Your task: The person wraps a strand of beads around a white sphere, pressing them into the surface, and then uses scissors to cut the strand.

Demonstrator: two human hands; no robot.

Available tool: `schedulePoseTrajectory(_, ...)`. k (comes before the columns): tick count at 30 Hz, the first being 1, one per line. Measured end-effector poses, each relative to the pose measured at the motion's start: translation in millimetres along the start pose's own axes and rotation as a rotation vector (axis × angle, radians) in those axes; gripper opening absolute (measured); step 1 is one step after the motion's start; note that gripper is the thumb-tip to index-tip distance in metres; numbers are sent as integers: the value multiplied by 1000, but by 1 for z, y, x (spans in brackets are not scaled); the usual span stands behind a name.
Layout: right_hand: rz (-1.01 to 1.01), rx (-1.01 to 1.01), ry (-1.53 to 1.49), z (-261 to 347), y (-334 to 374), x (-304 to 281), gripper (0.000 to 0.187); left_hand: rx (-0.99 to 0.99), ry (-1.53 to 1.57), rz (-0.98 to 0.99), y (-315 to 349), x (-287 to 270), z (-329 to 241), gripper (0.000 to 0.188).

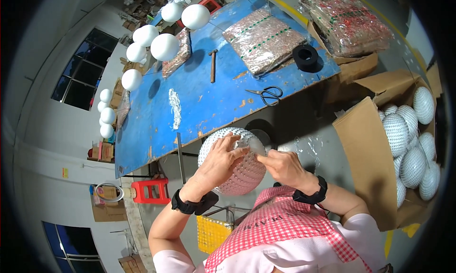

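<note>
A round ball (242,180) covered in rows of small shiny studs is held in front of my body, by the near edge of the blue table. My left hand (219,160) lies over its upper left side, its fingers bent around the surface and holding it. At the ball's right side my right hand (285,167) is closed in a pinch, thumb and forefinger touching the surface. What that pinch holds is too small to make out. Between both hands a smooth pale patch (257,146) shows on the ball.
On the blue table (209,111) lie scissors (267,93), a hammer (213,66), a black tape roll (305,58), a silvery strand (175,109) and a plastic-wrapped bundle (263,39). White balls (165,47) hang at the left. At right, a cardboard box (368,159) holds several studded balls (412,166). A red stool (151,191) stands left.
</note>
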State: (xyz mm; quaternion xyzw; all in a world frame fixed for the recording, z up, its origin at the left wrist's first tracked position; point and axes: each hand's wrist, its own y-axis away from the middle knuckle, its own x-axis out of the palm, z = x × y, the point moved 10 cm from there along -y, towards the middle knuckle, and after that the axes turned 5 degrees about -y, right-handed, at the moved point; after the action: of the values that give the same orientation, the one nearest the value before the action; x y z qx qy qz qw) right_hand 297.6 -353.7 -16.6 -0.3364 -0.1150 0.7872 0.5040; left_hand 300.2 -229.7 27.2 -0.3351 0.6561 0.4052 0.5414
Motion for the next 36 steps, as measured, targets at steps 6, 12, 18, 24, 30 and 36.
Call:
schedulePoseTrajectory(6, 40, -12, 41, -1, 5, 6, 30, -25, -4, -46, 1, -6, -19, 53)
schedulePoseTrajectory(12, -53, 12, -22, 3, 5, -4, 21, 5, -46, -37, 5, 0, -12, 52)
schedulePoseTrajectory(18, -2, -96, 108, 10, 9, 6, 15, -13, -81, 2, 4, 3, -30, 50)
schedulePoseTrajectory(24, -75, 30, -20, -4, 13, 1, 11, -6, -136, 10, 4, -3, -30, 48)
schedulePoseTrajectory(30, -116, 100, -151, -19, 20, -1, 10, -3, -125, 3, 6, -9, -33, 44)
schedulePoseTrajectory(36, 209, 641, -518, -64, 32, 35, 15, -27, -126, 48, 7, -4, -30, 48)
